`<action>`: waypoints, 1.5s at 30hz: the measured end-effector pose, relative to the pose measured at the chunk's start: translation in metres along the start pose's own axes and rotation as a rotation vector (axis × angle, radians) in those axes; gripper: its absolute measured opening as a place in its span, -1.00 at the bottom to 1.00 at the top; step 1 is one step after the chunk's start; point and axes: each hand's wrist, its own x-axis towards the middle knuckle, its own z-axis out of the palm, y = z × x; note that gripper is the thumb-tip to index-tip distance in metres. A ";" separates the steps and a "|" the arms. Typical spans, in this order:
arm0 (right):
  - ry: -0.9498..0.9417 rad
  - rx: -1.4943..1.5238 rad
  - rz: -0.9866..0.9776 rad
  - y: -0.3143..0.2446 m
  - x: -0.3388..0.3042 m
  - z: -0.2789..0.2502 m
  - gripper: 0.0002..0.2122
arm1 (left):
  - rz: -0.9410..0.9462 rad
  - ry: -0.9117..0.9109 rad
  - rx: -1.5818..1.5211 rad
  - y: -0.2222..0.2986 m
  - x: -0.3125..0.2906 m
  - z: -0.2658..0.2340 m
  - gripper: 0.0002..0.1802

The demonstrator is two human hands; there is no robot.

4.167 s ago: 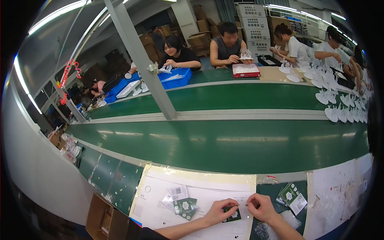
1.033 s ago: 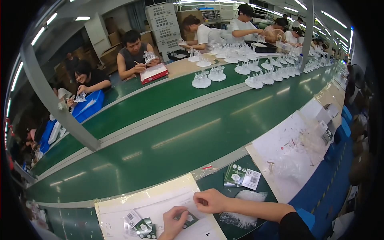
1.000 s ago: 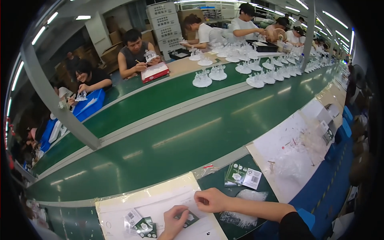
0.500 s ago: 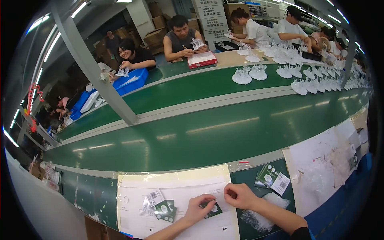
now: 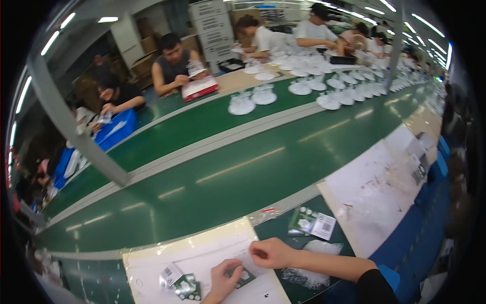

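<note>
My left hand (image 5: 223, 281) rests low over a paper-covered board (image 5: 147, 259), its thumb and fingers closed at the edge of a small green printed card (image 5: 245, 280). Just to the right, my right hand (image 5: 272, 253) is raised slightly with fingertips pinched together; whatever lies between them is too small to make out. A little pile of similar green cards (image 5: 188, 289) lies left of my left hand, with a white barcode label (image 5: 170, 274) on it. Beyond my right forearm are more green cards (image 5: 301, 223) and crumpled clear plastic bags (image 5: 322, 248).
A green conveyor belt (image 5: 238, 177) runs across in front. To the right lies another stained white board (image 5: 372, 185). Across the belt, several people work among rows of white, domed pieces (image 5: 241, 105), a red box (image 5: 200, 88) and a blue tray (image 5: 117, 129). A grey post (image 5: 81, 121) slants at left.
My view has swung to the right, so the scene sits further left and lower. Both hands keep nearly the same place over the board, fingers still closed.
</note>
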 end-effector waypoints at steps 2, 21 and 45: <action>0.017 0.000 0.003 -0.001 -0.001 -0.002 -0.88 | 0.085 0.047 0.068 0.000 0.001 0.001 -0.86; 0.055 0.083 -0.095 0.003 -0.004 0.004 -0.89 | -0.121 0.016 -0.060 0.013 -0.002 0.004 -0.84; -0.019 0.037 -0.017 0.001 -0.002 -0.005 -0.88 | -0.029 0.058 -0.034 0.002 0.004 0.003 -0.86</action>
